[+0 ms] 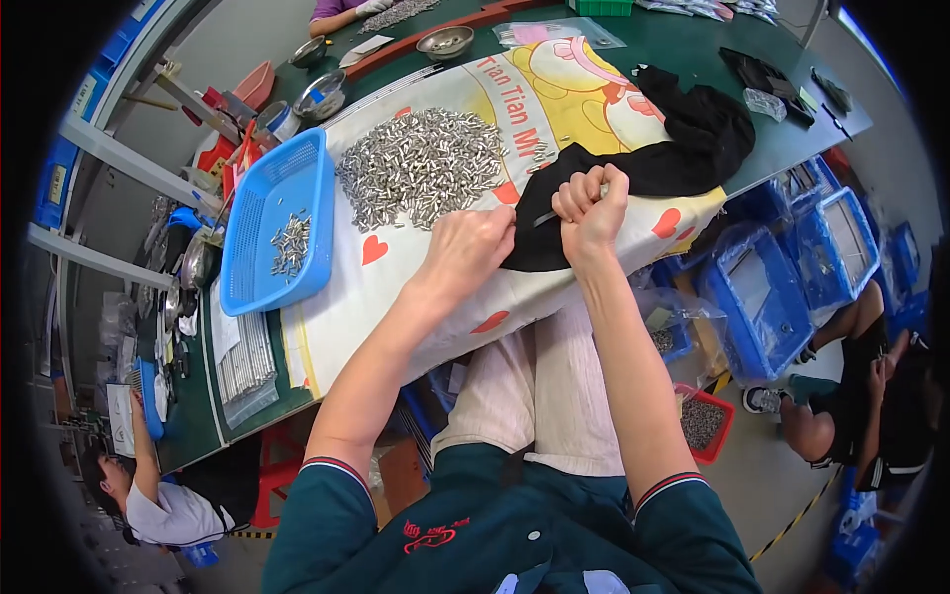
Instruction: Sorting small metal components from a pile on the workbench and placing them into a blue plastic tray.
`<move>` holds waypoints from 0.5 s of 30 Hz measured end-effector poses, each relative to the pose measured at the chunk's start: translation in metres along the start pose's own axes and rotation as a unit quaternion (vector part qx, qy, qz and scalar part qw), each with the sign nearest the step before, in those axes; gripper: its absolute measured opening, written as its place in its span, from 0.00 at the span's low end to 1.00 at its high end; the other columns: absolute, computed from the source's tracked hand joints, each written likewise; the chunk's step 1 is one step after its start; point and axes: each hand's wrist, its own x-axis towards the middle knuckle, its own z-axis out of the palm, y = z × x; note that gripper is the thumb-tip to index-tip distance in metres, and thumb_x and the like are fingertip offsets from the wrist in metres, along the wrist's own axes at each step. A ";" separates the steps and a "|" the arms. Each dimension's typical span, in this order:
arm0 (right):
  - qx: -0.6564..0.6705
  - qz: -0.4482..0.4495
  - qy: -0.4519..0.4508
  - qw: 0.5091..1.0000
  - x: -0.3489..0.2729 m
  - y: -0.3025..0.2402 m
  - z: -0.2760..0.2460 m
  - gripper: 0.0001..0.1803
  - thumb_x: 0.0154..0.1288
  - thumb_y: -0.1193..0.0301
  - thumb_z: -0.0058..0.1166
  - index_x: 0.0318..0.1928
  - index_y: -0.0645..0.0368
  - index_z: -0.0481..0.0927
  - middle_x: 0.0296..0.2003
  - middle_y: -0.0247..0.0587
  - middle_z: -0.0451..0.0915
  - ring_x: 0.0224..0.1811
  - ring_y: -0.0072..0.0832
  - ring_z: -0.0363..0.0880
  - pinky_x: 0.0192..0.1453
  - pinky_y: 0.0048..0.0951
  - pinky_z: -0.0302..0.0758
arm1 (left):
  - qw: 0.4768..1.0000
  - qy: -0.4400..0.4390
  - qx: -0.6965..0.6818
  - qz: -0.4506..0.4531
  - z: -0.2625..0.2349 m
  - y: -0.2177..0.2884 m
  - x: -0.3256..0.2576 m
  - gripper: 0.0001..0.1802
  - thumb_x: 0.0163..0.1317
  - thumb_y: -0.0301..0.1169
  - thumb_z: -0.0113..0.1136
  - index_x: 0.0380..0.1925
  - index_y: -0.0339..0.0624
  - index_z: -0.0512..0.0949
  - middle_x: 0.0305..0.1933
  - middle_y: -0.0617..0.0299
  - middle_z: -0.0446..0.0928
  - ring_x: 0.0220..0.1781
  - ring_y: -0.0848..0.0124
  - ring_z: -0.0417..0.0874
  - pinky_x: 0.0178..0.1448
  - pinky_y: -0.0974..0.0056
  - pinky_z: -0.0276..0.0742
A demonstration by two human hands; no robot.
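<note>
My left hand (pixel 470 247) is closed in a pinch at the near edge of the cloth-covered table, and what it grips is hidden by the fingers. Close to its right, my right hand (pixel 592 213) makes a fist, thumb up, around a thin metal piece (pixel 542 220) that points toward the left hand. Beneath both hands lies a crumpled black cloth (pixel 683 158), stretching off to the far right. Just beyond the left hand spreads a large pile of small silvery metal pins (pixel 421 163). A blue plastic basket (pixel 319 198) at the left holds a smaller heap of similar pins (pixel 291 246).
A printed cloth (pixel 346 322) with hearts covers the table. Metal bowls (pixel 445 42) stand at the back. Blue crates (pixel 757 297) and a red bin (pixel 705 426) of small parts are on the right. Other people sit at far left, far side and right.
</note>
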 end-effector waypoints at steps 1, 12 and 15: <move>0.000 0.000 0.000 1.000 0.000 -0.002 0.000 0.19 0.60 0.65 0.34 0.13 0.52 0.50 0.08 0.28 0.46 0.09 0.18 0.39 0.14 0.23 0.41 | 1.000 0.022 0.000 -0.010 -0.013 -0.002 0.000 0.04 0.51 0.25 0.55 0.23 0.39 0.70 0.15 0.53 0.72 0.19 0.57 0.76 0.23 0.56 0.70; -0.006 0.000 -0.011 1.000 -0.001 -0.004 0.002 0.19 0.60 0.65 0.33 0.13 0.52 0.50 0.08 0.28 0.47 0.09 0.18 0.40 0.14 0.23 0.41 | 0.923 0.069 0.281 -0.251 -0.141 -0.111 -0.055 0.04 0.58 0.26 0.51 0.32 0.38 0.70 0.28 0.47 0.75 0.31 0.52 0.78 0.33 0.54 0.70; -0.003 -0.005 -0.017 1.000 0.000 -0.005 0.000 0.19 0.61 0.66 0.32 0.14 0.52 0.51 0.08 0.28 0.47 0.09 0.18 0.40 0.14 0.23 0.42 | 0.858 0.022 0.447 -0.253 -0.136 -0.113 -0.064 0.10 0.54 0.26 0.57 0.37 0.39 0.72 0.40 0.54 0.72 0.48 0.59 0.72 0.53 0.57 0.64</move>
